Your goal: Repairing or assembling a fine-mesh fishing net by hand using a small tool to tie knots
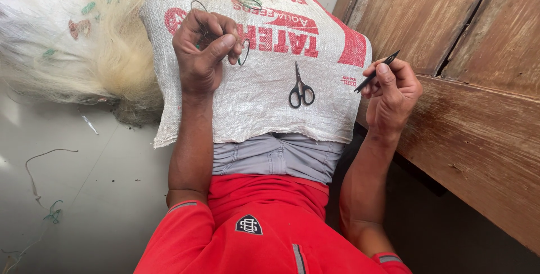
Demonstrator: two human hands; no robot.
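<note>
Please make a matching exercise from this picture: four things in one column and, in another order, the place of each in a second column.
Things:
1. scissors
2. thin black tool
3. pale net
4. green loop

Places:
A. heaped on the floor beside the sack
B. in the right hand
C. lying on the sack
D. at the left hand

Pairs: 1-C, 2-B, 3-A, 4-D
</note>
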